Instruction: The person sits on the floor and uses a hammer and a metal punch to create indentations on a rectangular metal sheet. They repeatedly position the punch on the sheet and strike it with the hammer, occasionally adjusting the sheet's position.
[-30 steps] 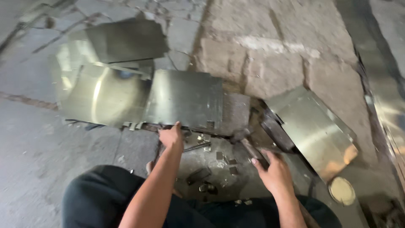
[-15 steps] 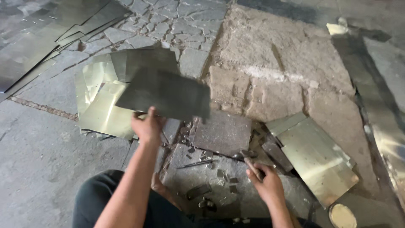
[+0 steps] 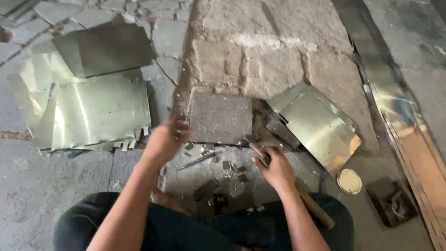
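My left hand (image 3: 166, 138) is blurred, holds nothing, and hovers just left of a dark flat square slab (image 3: 220, 117) on the stone floor. My right hand (image 3: 275, 166) is closed around a wooden-handled hammer (image 3: 314, 208), whose head end lies at the slab's near right corner. A pile of shiny metal sheets (image 3: 95, 114) lies to the left, with one darker sheet (image 3: 104, 49) resting across its top. Small metal offcuts (image 3: 228, 168) and a thin rod (image 3: 195, 161) lie between my hands.
A second stack of shiny sheets (image 3: 323, 128) lies right of the slab. A round brass-coloured disc (image 3: 349, 181) and a dark square block (image 3: 390, 203) sit at the near right. A long metal strip (image 3: 405, 125) runs along the right side. My dark-trousered knees (image 3: 153, 227) fill the bottom.
My left hand lifted a metal sheet off the slab, carried it left and left it on the pile. It has come back empty. The slab's top now shows.
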